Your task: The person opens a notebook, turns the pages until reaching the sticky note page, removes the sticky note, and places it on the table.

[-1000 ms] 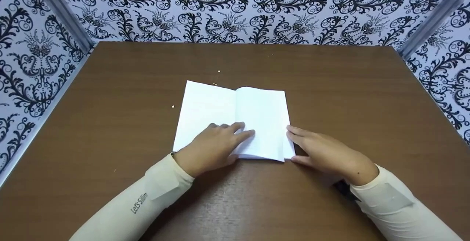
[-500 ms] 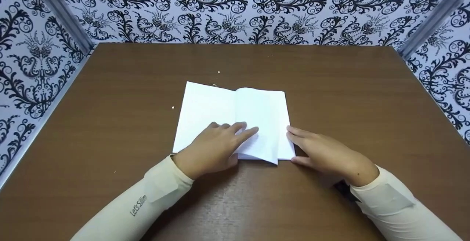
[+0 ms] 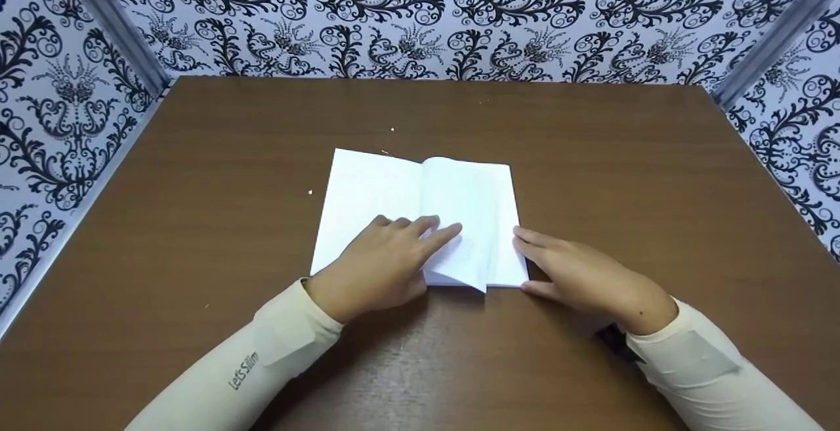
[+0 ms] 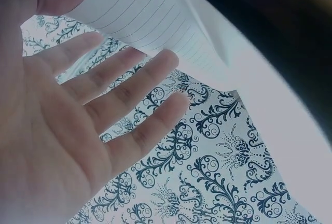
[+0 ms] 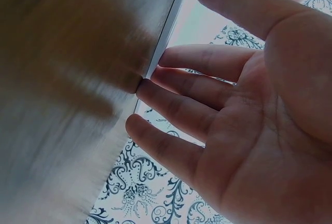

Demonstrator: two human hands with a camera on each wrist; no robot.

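A white notebook lies open near the middle of the table. One leaf rises from its spine and curves over the right side, its lower corner lifted. My left hand lies over the lower left page, index finger stretched against the leaf and thumb at the bottom edge. Ruled lines show on the paper in the left wrist view, above loosely spread fingers. At the notebook's lower right edge, my right hand touches with its fingertips and thumb; those fingers look extended in the right wrist view.
The brown wooden table carries a few tiny white specks beyond and left of the notebook. Patterned black-and-white panels stand at the back and both sides, with grey posts at the corners.
The lifted leaf's lower corner has swung to the left, baring more of the right page. My left index finger has stretched slightly to the right. The right hand stays in place.
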